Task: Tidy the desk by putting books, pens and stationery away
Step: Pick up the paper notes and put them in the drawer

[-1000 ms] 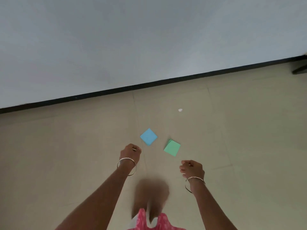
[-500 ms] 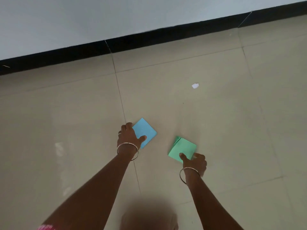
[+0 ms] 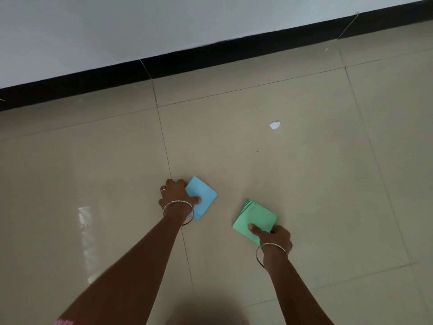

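The left hand [image 3: 177, 194] grips the blue pad [image 3: 205, 195], the right hand [image 3: 278, 238] pinches the green pad [image 3: 256, 218] near it, best squeezing its fanned leaves together.

Floor tiles [image 3: 304, 184] glossy, smooth (glare patch at left); blue pad [image 3: 203, 195], green pad [image 3: 257, 214] matt paper; bangles [image 3: 174, 203] shiny metal.

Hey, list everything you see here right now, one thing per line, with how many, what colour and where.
blue square paper pad: one, blue, left of centre
green square paper pad: one, green, right of it
torn paper scrap: one, white, farther out on the floor
floor tiles: several, beige
skirting strip: one, black, wall's foot
wall: one, white, top
bangles: two, silver, one per wrist
left hand: grips blue pad
right hand: pinches green pad
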`<control>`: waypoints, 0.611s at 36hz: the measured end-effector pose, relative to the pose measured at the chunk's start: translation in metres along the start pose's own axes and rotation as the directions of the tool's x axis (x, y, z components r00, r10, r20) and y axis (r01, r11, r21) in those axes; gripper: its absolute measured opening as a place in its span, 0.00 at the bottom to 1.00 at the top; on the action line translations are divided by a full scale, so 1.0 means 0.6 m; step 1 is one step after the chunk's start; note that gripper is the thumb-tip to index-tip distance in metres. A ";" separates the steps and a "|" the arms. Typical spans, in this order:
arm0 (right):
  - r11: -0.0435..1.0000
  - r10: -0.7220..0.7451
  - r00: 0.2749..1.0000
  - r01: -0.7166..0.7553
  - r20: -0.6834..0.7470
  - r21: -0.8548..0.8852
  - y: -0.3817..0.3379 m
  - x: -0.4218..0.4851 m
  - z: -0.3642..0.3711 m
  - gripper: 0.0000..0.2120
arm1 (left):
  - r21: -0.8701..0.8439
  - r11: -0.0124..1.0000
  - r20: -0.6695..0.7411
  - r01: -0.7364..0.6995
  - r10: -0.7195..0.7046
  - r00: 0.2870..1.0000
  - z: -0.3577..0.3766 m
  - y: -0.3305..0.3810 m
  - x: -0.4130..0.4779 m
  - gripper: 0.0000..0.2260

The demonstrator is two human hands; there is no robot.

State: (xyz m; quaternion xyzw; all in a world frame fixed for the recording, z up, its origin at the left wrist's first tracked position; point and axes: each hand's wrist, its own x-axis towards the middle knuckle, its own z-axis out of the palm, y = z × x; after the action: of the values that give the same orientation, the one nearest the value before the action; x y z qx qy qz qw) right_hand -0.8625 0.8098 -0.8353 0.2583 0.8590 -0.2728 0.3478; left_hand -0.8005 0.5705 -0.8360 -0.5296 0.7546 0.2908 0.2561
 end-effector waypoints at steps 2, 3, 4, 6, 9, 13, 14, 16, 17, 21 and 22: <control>1.000 -0.015 1.000 0.015 0.022 0.022 -0.002 -0.012 -0.003 0.20 | -0.156 0.987 -0.026 -0.045 0.041 0.999 0.005 -0.003 -0.018 0.21; 0.999 -0.020 0.999 0.018 0.038 0.044 -0.004 -0.021 -0.006 0.20 | -0.242 0.969 -0.026 -0.050 0.045 0.999 0.005 -0.004 -0.032 0.17; 0.997 -0.025 0.998 0.021 0.054 0.071 -0.006 -0.033 -0.010 0.19 | -0.322 0.946 -0.017 -0.040 0.036 0.999 0.001 -0.004 -0.050 0.14; 0.994 -0.041 0.997 0.034 0.065 0.105 -0.011 -0.059 -0.019 0.18 | -0.447 0.894 0.013 -0.004 0.011 1.000 -0.009 -0.004 -0.087 0.11; 0.992 -0.071 0.995 0.062 0.076 0.110 -0.021 -0.112 -0.039 0.18 | -0.560 0.827 0.048 0.046 -0.023 0.999 -0.034 -0.004 -0.147 0.11; 0.962 -0.056 0.987 0.014 0.149 0.272 -0.032 -0.203 -0.085 0.15 | -0.687 0.714 0.109 0.135 -0.082 0.991 -0.086 -0.019 -0.248 0.14; 0.943 -0.057 0.983 -0.004 0.173 0.334 -0.039 -0.233 -0.101 0.13 | -0.706 0.692 0.120 0.149 -0.091 0.989 -0.104 -0.024 -0.276 0.13; 0.919 -0.072 0.980 -0.007 0.184 0.395 -0.057 -0.299 -0.134 0.09 | -0.755 0.626 0.156 0.196 -0.119 0.981 -0.147 -0.034 -0.333 0.09; 0.908 -0.075 0.979 -0.011 0.188 0.418 -0.067 -0.334 -0.153 0.08 | -0.774 0.592 0.179 0.226 -0.137 0.974 -0.173 -0.038 -0.363 0.08; 0.876 -0.054 0.977 -0.052 0.204 0.480 -0.113 -0.475 -0.237 0.07 | -0.779 0.570 0.166 0.260 -0.211 0.963 -0.272 -0.061 -0.479 0.15; 0.871 -0.061 0.975 -0.052 0.213 0.489 -0.124 -0.510 -0.257 0.07 | -0.773 0.582 0.150 0.251 -0.217 0.965 -0.305 -0.063 -0.517 0.15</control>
State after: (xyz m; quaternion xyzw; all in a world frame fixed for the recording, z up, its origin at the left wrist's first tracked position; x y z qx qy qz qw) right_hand -0.7887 0.7789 -0.4935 0.3042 0.7177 -0.5099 0.3637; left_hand -0.6837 0.6321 -0.4987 -0.6766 0.4690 0.5656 0.0489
